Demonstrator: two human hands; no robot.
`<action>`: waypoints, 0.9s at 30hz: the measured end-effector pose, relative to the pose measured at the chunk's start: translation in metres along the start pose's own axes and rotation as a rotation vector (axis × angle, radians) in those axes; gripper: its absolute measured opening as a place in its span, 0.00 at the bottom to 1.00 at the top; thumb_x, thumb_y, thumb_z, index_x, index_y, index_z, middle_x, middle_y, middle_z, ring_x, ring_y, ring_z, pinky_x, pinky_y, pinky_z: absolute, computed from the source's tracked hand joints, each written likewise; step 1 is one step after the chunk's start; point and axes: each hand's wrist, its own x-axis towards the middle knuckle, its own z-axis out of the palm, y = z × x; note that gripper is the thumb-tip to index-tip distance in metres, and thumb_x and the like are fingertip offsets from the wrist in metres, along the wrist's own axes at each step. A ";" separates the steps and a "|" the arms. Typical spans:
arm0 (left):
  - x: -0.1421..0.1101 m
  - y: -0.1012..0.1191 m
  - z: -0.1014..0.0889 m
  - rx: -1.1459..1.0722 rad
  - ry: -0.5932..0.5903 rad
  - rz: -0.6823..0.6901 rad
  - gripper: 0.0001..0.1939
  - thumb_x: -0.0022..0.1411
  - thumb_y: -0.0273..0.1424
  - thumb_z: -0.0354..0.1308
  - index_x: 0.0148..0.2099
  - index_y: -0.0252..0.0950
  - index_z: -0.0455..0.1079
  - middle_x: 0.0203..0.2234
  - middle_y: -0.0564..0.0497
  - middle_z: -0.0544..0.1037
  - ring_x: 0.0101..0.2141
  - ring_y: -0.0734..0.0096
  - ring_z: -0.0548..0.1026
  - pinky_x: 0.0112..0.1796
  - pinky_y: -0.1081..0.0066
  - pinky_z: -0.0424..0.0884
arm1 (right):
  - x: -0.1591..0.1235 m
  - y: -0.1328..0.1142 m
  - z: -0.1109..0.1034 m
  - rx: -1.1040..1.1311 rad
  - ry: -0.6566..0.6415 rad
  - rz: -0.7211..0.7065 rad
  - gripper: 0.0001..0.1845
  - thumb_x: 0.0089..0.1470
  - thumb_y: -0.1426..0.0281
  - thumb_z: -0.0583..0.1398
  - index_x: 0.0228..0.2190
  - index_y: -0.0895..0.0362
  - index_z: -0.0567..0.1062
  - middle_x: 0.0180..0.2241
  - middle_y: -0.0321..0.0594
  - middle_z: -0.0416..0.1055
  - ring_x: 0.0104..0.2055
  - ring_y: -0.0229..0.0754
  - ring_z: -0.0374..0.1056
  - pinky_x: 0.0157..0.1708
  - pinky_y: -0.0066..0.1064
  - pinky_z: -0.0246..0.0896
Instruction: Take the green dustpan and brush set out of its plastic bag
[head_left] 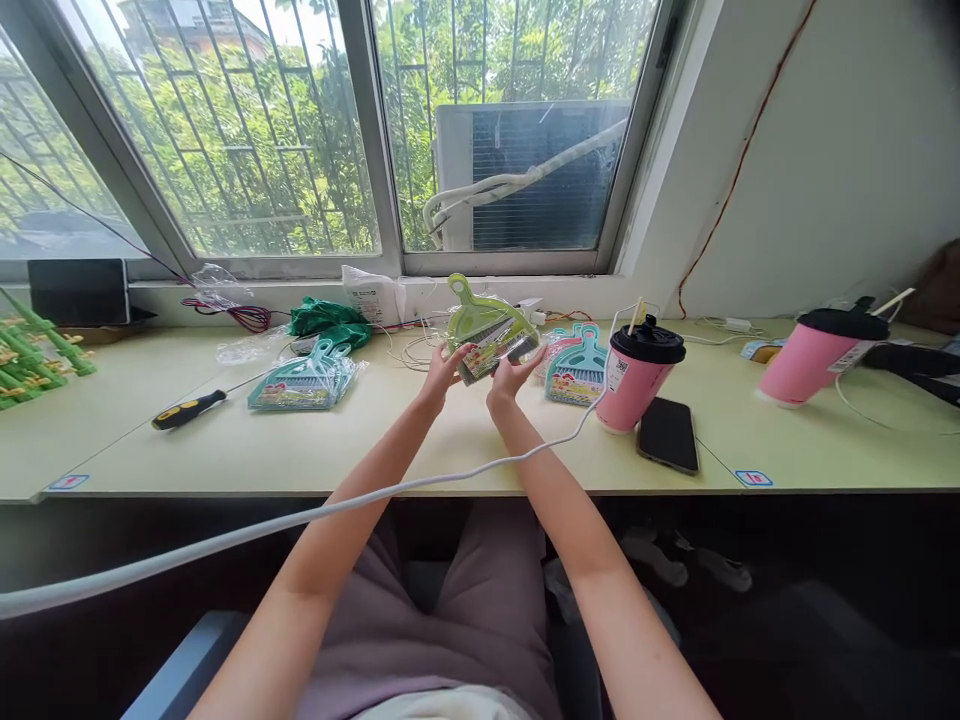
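Note:
Between my two hands a green mini dustpan set (487,328) in clear wrapping is held tilted above the table, its looped handle pointing up and away. My left hand (444,372) grips its lower left side; my right hand (514,374) has its lower right corner, fingers closed round the edge. To the left, several teal wrapped dustpan sets (300,382) lie in a pile. Just beyond my right hand, more wrapped sets rest on the table, a teal dustpan set (576,370) in front of a pink one partly hidden behind it.
A pink cup (636,380) with a black lid stands beside a phone (667,436); another pink cup (821,352) is farther right. A screwdriver (187,410) lies at left, near green plastic (330,322). A white cable (420,480) crosses before my arms. The table (187,465) ends below.

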 end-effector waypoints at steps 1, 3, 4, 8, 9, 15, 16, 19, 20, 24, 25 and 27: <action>0.005 -0.001 0.002 -0.035 -0.031 0.035 0.37 0.57 0.44 0.67 0.64 0.39 0.60 0.56 0.40 0.75 0.55 0.52 0.74 0.51 0.58 0.74 | -0.002 -0.002 0.001 0.008 0.046 0.029 0.50 0.58 0.68 0.55 0.71 0.51 0.31 0.68 0.56 0.53 0.54 0.45 0.71 0.51 0.41 0.70; 0.012 -0.009 0.006 -0.113 -0.079 0.100 0.32 0.57 0.44 0.67 0.59 0.39 0.64 0.54 0.42 0.77 0.54 0.52 0.75 0.51 0.57 0.74 | -0.005 -0.006 0.002 0.011 0.088 0.046 0.49 0.59 0.68 0.56 0.71 0.52 0.33 0.67 0.56 0.55 0.54 0.45 0.71 0.54 0.41 0.68; 0.013 -0.015 0.008 -0.150 -0.088 0.112 0.30 0.58 0.45 0.66 0.59 0.39 0.64 0.54 0.43 0.77 0.54 0.53 0.75 0.52 0.56 0.75 | -0.006 -0.007 0.002 0.002 0.097 0.047 0.49 0.59 0.68 0.56 0.71 0.53 0.34 0.67 0.56 0.56 0.54 0.45 0.71 0.55 0.42 0.67; 0.009 -0.037 0.015 -0.225 -0.115 0.086 0.31 0.61 0.49 0.63 0.61 0.42 0.61 0.57 0.43 0.75 0.56 0.53 0.74 0.54 0.56 0.74 | -0.006 -0.013 -0.002 -0.025 0.151 0.036 0.47 0.58 0.70 0.56 0.71 0.54 0.38 0.70 0.56 0.50 0.58 0.46 0.69 0.58 0.40 0.65; 0.008 -0.041 0.017 -0.238 -0.121 0.091 0.32 0.62 0.49 0.63 0.62 0.42 0.60 0.58 0.43 0.74 0.57 0.54 0.74 0.54 0.56 0.74 | -0.005 -0.015 -0.003 -0.019 0.166 0.030 0.46 0.58 0.70 0.56 0.71 0.53 0.39 0.70 0.56 0.48 0.59 0.45 0.68 0.58 0.39 0.65; 0.003 -0.043 0.019 -0.238 -0.114 0.172 0.31 0.61 0.44 0.65 0.60 0.41 0.59 0.59 0.42 0.73 0.58 0.55 0.72 0.55 0.56 0.73 | -0.007 -0.022 -0.005 -0.049 0.080 0.062 0.47 0.59 0.70 0.56 0.71 0.50 0.37 0.72 0.51 0.41 0.66 0.46 0.61 0.61 0.42 0.62; 0.002 -0.042 0.018 -0.220 -0.111 0.174 0.30 0.61 0.43 0.65 0.59 0.40 0.59 0.59 0.41 0.73 0.58 0.55 0.73 0.55 0.56 0.73 | -0.007 -0.021 -0.005 -0.052 0.056 0.072 0.48 0.58 0.70 0.56 0.71 0.51 0.35 0.72 0.52 0.40 0.67 0.47 0.59 0.61 0.44 0.62; 0.001 -0.040 0.014 -0.188 -0.099 0.180 0.30 0.59 0.41 0.66 0.58 0.39 0.59 0.58 0.40 0.73 0.58 0.55 0.73 0.55 0.56 0.73 | -0.008 -0.015 -0.002 -0.065 0.019 0.089 0.50 0.58 0.68 0.57 0.71 0.51 0.33 0.72 0.53 0.40 0.67 0.47 0.58 0.61 0.47 0.62; 0.002 -0.040 0.014 -0.188 -0.091 0.191 0.29 0.59 0.40 0.66 0.58 0.39 0.59 0.58 0.39 0.73 0.58 0.55 0.73 0.56 0.56 0.72 | -0.008 -0.012 -0.001 -0.076 0.015 0.088 0.49 0.58 0.67 0.57 0.71 0.51 0.34 0.72 0.53 0.40 0.67 0.48 0.58 0.61 0.48 0.62; 0.005 -0.041 0.011 -0.218 -0.011 0.230 0.26 0.59 0.34 0.64 0.56 0.37 0.60 0.57 0.38 0.74 0.58 0.53 0.73 0.58 0.54 0.70 | -0.007 -0.004 0.003 -0.095 -0.007 0.056 0.48 0.58 0.67 0.56 0.71 0.49 0.36 0.72 0.50 0.40 0.70 0.47 0.54 0.61 0.48 0.62; 0.006 -0.042 0.011 -0.227 0.016 0.230 0.25 0.59 0.33 0.63 0.56 0.36 0.60 0.56 0.38 0.74 0.57 0.53 0.73 0.58 0.53 0.70 | -0.007 -0.003 0.004 -0.088 -0.018 0.053 0.49 0.57 0.68 0.56 0.71 0.49 0.36 0.72 0.49 0.40 0.71 0.46 0.52 0.61 0.47 0.62; 0.007 -0.042 0.010 -0.233 0.056 0.221 0.24 0.59 0.31 0.61 0.56 0.35 0.60 0.55 0.38 0.75 0.57 0.52 0.74 0.58 0.52 0.70 | -0.006 -0.002 0.005 -0.069 -0.039 0.067 0.49 0.56 0.69 0.57 0.71 0.49 0.37 0.72 0.48 0.40 0.71 0.46 0.52 0.61 0.47 0.62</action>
